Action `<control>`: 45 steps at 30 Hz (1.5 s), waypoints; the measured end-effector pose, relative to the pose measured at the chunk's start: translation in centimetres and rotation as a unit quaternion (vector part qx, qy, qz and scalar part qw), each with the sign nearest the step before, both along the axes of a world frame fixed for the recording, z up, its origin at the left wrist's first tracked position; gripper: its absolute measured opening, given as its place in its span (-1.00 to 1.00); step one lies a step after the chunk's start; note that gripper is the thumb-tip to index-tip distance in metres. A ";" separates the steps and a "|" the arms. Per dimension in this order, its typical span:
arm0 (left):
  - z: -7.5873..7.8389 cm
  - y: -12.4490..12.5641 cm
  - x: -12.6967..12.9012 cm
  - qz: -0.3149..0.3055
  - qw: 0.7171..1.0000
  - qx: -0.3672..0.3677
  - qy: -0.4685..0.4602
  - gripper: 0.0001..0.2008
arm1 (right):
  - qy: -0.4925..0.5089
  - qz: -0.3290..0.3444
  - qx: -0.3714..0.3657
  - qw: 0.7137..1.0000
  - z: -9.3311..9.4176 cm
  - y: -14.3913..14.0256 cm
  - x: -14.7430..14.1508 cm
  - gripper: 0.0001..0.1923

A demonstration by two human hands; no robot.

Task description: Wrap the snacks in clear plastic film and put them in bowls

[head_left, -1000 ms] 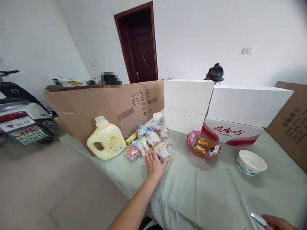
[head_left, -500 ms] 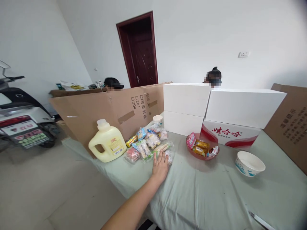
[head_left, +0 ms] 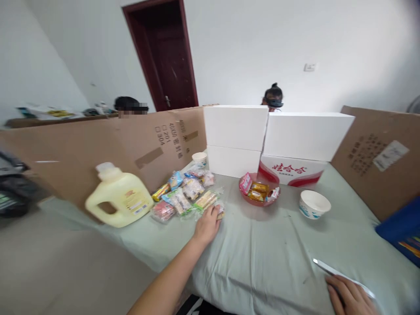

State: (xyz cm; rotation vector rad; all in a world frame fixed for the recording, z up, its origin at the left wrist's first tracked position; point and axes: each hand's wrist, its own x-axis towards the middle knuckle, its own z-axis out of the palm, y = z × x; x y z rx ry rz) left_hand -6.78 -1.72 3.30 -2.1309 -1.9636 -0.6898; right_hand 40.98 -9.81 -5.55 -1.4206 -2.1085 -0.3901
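Note:
My left hand rests at the near right end of a pile of wrapped snacks. Its bent fingers close over a small clear snack packet, mostly hidden beneath them. A packet of pale stick-shaped biscuits lies just beyond these fingers. At the lower right edge, my right hand lies on the cloth, fingers loosely bent and apart. Touching or close beside it is a long, slim silver metal tool, perhaps tweezers; whether the fingers touch it I cannot tell.
A yellow jug stands left of the snacks. A pink bowl holds several wrapped snacks, with a white paper bowl to its right. White boxes and cardboard panels wall the table; two people sit behind. A blue object sits far right.
The view has swung right. My left hand's spread fingers have drawn in over the small packet. My right hand has come into view beside the metal tool.

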 end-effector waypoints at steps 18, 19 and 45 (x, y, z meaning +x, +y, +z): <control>-4.7 -8.3 12.1 -0.284 0.948 0.118 -0.084 -0.61 | 0.019 -0.009 -0.120 0.993 6.7 2.3 -6.7 -0.70; -4.7 -8.2 12.1 -0.282 0.947 0.121 -0.091 -0.64 | 0.031 0.030 -0.130 0.991 7.8 2.2 -8.9 -0.68; -3.9 -8.4 5.4 0.027 0.811 0.137 -0.568 -0.78 | 0.108 0.146 -0.112 0.977 9.7 1.0 -17.3 -0.52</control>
